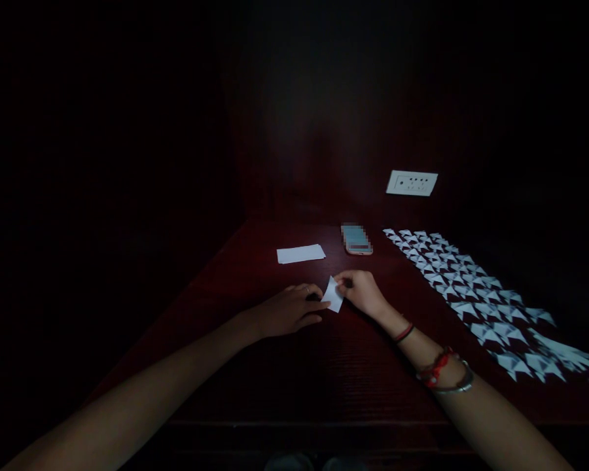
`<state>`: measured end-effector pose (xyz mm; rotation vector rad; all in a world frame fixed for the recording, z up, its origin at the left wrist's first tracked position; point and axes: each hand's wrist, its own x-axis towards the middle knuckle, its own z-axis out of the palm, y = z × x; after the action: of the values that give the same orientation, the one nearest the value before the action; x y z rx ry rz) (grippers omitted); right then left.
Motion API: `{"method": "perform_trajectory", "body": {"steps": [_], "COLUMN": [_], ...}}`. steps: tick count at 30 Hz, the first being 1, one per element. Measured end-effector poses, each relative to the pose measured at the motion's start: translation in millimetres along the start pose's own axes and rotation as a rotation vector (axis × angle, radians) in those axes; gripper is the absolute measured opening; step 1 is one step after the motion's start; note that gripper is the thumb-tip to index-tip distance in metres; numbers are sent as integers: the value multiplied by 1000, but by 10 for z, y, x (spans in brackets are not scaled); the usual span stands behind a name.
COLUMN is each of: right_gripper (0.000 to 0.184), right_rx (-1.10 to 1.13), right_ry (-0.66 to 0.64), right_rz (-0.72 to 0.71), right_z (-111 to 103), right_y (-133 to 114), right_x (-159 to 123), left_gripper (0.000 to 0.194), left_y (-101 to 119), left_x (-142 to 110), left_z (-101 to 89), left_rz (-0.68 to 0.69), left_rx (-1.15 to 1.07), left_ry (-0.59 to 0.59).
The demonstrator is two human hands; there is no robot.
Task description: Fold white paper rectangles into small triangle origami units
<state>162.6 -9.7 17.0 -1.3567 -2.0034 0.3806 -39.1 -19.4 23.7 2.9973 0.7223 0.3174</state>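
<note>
A small piece of white paper (333,296) with a pointed top lies on the dark red table between my hands. My left hand (289,310) reaches in from the left, fingers apart, its index fingertip touching the paper's left edge. A ring is on one of its fingers. On the other side, my right hand (362,291) pinches the paper's upper right edge between thumb and fingertips. Just beyond my hands sits a flat stack of white paper strips (301,254).
A phone (356,239) lies toward the back. Rows of several folded white paper pieces (464,278) cover the table's right side, with some long paper pieces (562,350) near the front. A socket plate (412,183) is on the wall. The table's front edge (294,424) is near me.
</note>
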Motion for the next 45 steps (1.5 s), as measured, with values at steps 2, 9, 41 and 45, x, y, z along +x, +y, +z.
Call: {"method": "perform_trajectory", "body": {"steps": [2,9,41,45], "right_gripper": [20,23,17,17], "right_rx": [-107,-195,-57,-50], "right_ry": [3,-135,-158,-172], "right_rz": [-132,-343,-272,-274], "right_z": [-11,-62,42,35], "right_y": [-48,-136,-83,-90], "right_x": [-26,-82,-97,-100], "left_gripper": [33,37,46,48], "left_y": [19,73,123,130], "left_x": [-7,-49,-84,-92], "left_z": [-18,-1,-32,-57], "left_rz": [-5,-1,-80,-70], "left_rx": [16,104,81,86], "left_ry": [-10,-62,-101,-110]}}
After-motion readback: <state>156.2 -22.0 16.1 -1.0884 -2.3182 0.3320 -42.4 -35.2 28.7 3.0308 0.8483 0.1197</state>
